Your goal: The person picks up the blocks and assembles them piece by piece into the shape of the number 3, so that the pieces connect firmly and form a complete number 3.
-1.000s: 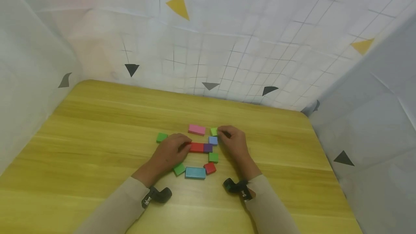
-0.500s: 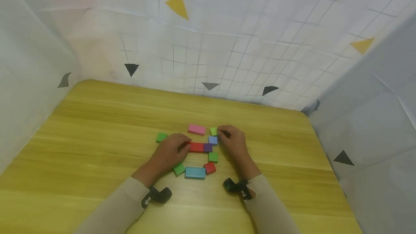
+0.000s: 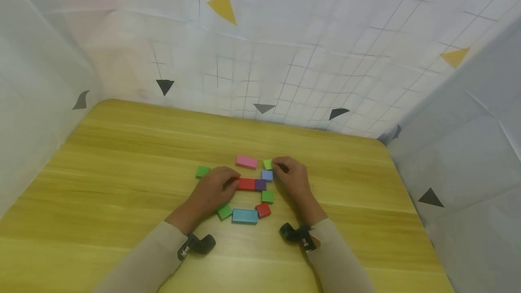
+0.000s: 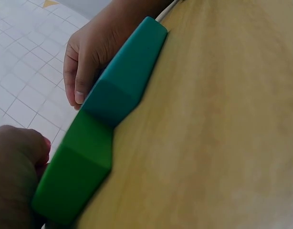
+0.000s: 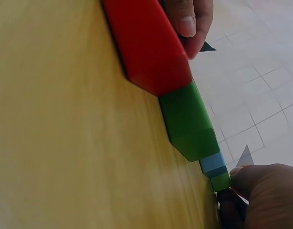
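Note:
In the head view, my left hand [image 3: 213,187] has its thumb and index finger at the left end of a long red block [image 3: 247,184], pinching it. A purple block [image 3: 260,185] adjoins that block's right end. My right hand [image 3: 294,179] pinches a small lime-green block [image 3: 267,164] at the top right of the layout; the right wrist view shows this lime block [image 5: 220,182] at the thumb. Just below it sits a light blue block [image 3: 267,176]. A green block [image 3: 267,197] and a small red block [image 3: 263,210] follow downward. My left hand hides part of the layout's left side.
A pink block [image 3: 246,162] lies at the back, and a teal block [image 3: 244,216] at the front beside a tilted green block [image 3: 224,212]. Another green block [image 3: 202,172] is left of my left hand. White patterned sheets [image 3: 285,58] surround the wooden table [image 3: 134,162].

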Tool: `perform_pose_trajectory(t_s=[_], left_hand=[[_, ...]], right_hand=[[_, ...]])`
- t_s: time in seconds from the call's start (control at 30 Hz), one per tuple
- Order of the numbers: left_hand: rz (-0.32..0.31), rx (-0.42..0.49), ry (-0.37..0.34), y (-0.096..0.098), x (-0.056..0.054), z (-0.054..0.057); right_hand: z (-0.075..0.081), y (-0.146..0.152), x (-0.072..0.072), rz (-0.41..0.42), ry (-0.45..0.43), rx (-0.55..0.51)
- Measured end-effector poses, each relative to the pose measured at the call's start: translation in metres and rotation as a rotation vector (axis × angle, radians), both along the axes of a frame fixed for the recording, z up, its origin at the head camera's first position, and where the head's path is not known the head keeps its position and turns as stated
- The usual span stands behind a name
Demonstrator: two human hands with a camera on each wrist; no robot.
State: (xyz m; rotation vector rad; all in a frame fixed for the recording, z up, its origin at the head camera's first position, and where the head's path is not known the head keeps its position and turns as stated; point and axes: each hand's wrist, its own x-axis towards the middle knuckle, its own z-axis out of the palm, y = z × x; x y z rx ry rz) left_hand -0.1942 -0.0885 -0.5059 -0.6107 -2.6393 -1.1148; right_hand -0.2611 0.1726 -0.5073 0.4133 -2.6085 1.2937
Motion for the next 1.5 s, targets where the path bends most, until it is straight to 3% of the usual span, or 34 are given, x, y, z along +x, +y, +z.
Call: perform_pose_trajectory(t_s=[0.6,1.03,1.27,1.5], left_hand=[[0.005,-0.005,-0.021,0.000,-0.001,-0.001],[0.000,0.004,0.009,0.000,-0.001,-0.005],[-0.001,0.011,0.017,-0.001,-0.001,-0.006],[-0.011,0.014,0.045,-0.001,-0.002,-0.007]], right_hand=[[0.001,0.000,0.000,0.010,0.011,-0.001],[0.001,0.000,0.000,0.012,-0.001,-0.031],[0.005,-0.010,0.000,0.085,0.024,-0.049],[0.014,-0.019,-0.003,0.103,0.073,0.092]])
